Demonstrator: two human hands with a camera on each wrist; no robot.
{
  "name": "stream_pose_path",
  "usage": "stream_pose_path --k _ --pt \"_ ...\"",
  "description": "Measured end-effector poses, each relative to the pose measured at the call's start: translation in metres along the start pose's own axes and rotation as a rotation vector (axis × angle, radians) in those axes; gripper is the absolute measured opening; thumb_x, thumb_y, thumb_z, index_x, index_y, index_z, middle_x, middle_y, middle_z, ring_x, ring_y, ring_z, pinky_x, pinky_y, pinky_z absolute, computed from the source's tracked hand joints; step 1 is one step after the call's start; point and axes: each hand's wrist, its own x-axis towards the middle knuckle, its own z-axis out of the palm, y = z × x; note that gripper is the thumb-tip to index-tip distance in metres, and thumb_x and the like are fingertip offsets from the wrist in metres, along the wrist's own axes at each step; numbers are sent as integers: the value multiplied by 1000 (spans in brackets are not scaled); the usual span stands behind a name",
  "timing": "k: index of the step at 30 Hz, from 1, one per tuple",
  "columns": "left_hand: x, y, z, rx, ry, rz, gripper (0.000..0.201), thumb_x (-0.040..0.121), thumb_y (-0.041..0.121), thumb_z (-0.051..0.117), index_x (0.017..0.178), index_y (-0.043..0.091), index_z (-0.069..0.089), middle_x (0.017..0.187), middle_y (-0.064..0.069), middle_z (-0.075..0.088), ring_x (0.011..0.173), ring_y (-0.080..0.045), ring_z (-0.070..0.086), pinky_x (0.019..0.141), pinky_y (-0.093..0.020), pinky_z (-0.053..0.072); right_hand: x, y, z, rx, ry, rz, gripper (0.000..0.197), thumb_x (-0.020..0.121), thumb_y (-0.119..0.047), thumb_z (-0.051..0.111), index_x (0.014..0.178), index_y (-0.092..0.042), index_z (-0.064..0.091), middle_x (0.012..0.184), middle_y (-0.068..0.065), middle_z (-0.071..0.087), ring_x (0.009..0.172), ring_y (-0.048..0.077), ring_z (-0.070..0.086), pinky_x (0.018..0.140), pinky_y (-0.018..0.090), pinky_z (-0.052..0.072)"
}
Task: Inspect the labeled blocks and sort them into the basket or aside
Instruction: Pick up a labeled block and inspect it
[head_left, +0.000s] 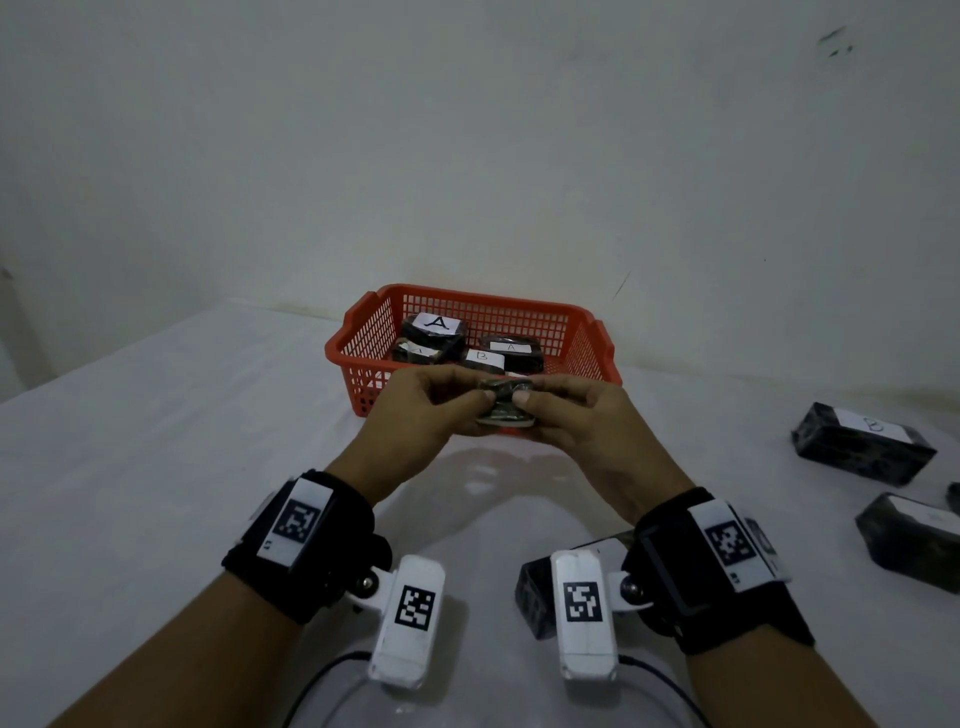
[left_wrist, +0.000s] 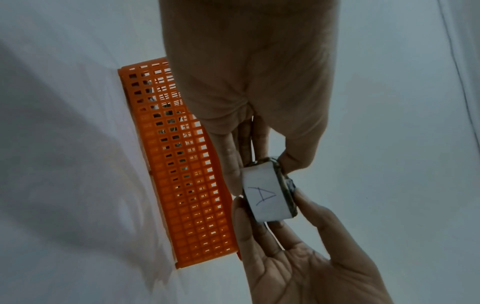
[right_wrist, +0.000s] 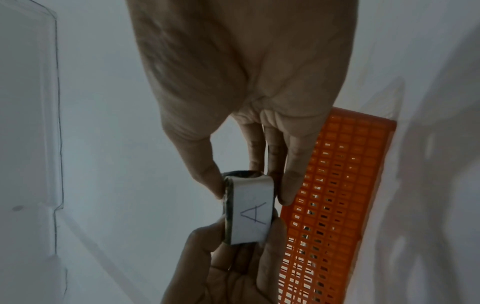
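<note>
Both hands hold one dark block (head_left: 506, 402) in the air just in front of the orange basket (head_left: 363, 332). My left hand (head_left: 441, 400) pinches its left end and my right hand (head_left: 566, 410) pinches its right end. Its white label faces down; the wrist views show the letter A on the block (left_wrist: 265, 197) (right_wrist: 252, 218). Several labeled blocks lie in the basket, among them a block marked A (head_left: 434, 330) and one marked B (head_left: 483, 358).
A block labeled B (head_left: 862, 441) and another dark block (head_left: 909, 540) lie on the white table at the right. One more block (head_left: 535, 587) lies near my right wrist, partly hidden by the wrist camera. A white wall stands behind the basket.
</note>
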Motion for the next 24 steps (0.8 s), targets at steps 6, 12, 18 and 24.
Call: stream_pose_path --k 6,12,18,24 --pt "-3 1 1 -22 -52 -9 23 94 5 66 116 5 71 107 -8 77 98 -18 76 80 -25 62 -2 -2 0 -11 40 -17 23 92 -3 72 114 3 73 108 18 78 101 30 77 93 39 63" --pt "0 0 -3 -118 -57 -67 20 96 2 62 114 2 70 112 -12 75 104 -25 74 89 -37 61 -2 -3 -1 -24 67 -64 24 87 -6 78 110 -2 75 103 13 80 98 26 79 89 36 64" --pt "0 1 -7 -103 -60 -87 23 96 8 63 118 9 72 113 -4 76 106 -20 74 88 -31 61 2 -3 -2 70 58 -26 18 99 -14 65 109 -4 77 108 16 79 102 30 77 86 35 63" --pt "-1 2 -6 -166 -90 -102 31 99 6 59 128 14 68 118 -3 76 111 -18 73 94 -33 59 1 -2 -5 88 8 -2 20 94 -3 68 113 -5 74 113 16 77 106 28 76 87 31 63"
